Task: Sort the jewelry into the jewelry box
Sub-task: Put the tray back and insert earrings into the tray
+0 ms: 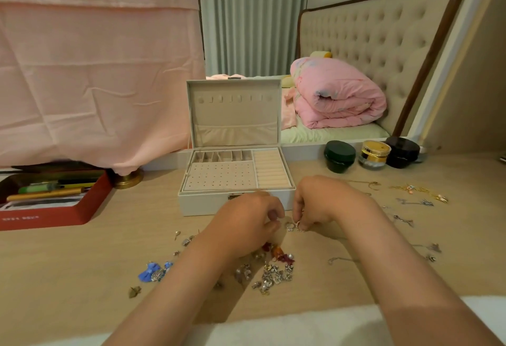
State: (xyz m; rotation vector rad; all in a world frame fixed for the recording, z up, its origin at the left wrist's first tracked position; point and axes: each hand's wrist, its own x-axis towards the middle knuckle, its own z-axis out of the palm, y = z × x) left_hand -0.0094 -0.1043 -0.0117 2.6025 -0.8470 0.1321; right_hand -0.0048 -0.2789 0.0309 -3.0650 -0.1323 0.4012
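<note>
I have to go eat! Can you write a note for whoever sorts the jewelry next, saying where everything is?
Left hand: fingers curled, unclear if holding anything.
Right hand: pinches a small ring.
Jewelry box: open, inside looks empty.
The jewelry pile lies in front of the box; chains lie to its right.
Done: nothing in the box yet. Left: all of it.
</note>
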